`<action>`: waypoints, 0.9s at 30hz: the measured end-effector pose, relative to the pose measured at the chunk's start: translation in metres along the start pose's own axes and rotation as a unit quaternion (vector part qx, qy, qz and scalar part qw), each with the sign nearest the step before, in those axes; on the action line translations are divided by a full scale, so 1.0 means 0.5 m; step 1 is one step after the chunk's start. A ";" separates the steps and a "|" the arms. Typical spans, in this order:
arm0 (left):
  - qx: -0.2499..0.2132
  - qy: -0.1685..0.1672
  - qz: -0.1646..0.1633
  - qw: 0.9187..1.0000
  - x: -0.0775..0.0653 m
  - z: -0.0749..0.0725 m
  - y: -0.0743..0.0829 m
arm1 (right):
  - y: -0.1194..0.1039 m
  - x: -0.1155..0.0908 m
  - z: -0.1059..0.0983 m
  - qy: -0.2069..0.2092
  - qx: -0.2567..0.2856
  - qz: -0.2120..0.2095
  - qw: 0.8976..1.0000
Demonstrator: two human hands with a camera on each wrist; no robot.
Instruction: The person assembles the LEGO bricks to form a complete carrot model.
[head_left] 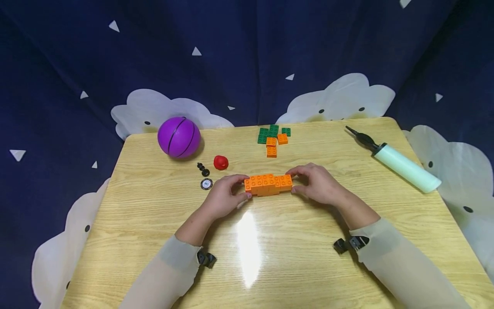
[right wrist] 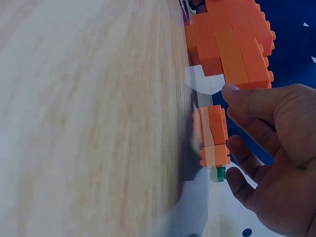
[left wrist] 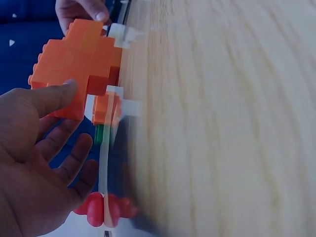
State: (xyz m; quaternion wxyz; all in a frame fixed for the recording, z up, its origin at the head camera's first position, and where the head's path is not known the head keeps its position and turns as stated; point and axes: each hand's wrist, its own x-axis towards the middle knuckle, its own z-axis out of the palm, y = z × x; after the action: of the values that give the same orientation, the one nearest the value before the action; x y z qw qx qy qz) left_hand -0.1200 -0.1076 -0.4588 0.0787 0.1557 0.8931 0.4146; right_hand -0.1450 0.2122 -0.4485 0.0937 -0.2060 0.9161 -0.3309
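Observation:
A built block of orange toy bricks (head_left: 268, 185) spans the space between the two hands, studs upward, wider at the top than at its stepped lower part. The left hand (head_left: 222, 195) pinches its left end, thumb (left wrist: 61, 96) on the near face and fingers behind. At the opposite end, the right hand (head_left: 318, 184) has its thumb and index finger on the bricks, while its other fingers are loosely bent, as the right wrist view shows. Beyond the block lie loose orange bricks (head_left: 272, 152) and several green bricks (head_left: 263, 136).
A purple ball (head_left: 179, 137) sits at the table's back left. Nearer are a red toy piece (head_left: 221, 162), a black chess-like piece (head_left: 205, 172) and a round chip (head_left: 206, 184). A pale green hand pump (head_left: 405, 166) lies at the right. A dark curtain (head_left: 239, 64) hangs behind the table (head_left: 301, 266).

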 end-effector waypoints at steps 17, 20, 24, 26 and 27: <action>0.003 -0.005 -0.013 1.000 0.003 -0.001 -0.003 | 0.016 0.057 0.015 0.029 0.030 0.004 0.999; 0.002 -0.005 -0.015 1.000 0.004 0.000 -0.004 | 0.019 0.066 0.018 0.035 0.036 0.009 0.999; 0.003 -0.005 -0.014 1.000 0.005 0.000 -0.005 | 0.020 0.079 0.020 0.039 0.035 0.017 0.998; 0.003 -0.004 -0.013 1.000 0.004 0.000 -0.004 | 0.020 0.087 0.022 0.039 0.033 0.020 0.998; 0.003 -0.003 -0.012 1.000 0.004 0.000 -0.004 | 0.020 0.091 0.023 0.038 0.033 0.022 0.998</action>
State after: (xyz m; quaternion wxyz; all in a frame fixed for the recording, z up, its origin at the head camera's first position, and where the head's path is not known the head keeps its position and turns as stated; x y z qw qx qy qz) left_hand -0.1223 -0.1082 -0.4603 0.0861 0.1461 0.8960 0.4104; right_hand -0.1853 0.1927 -0.4652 0.0725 -0.1700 0.9120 -0.3662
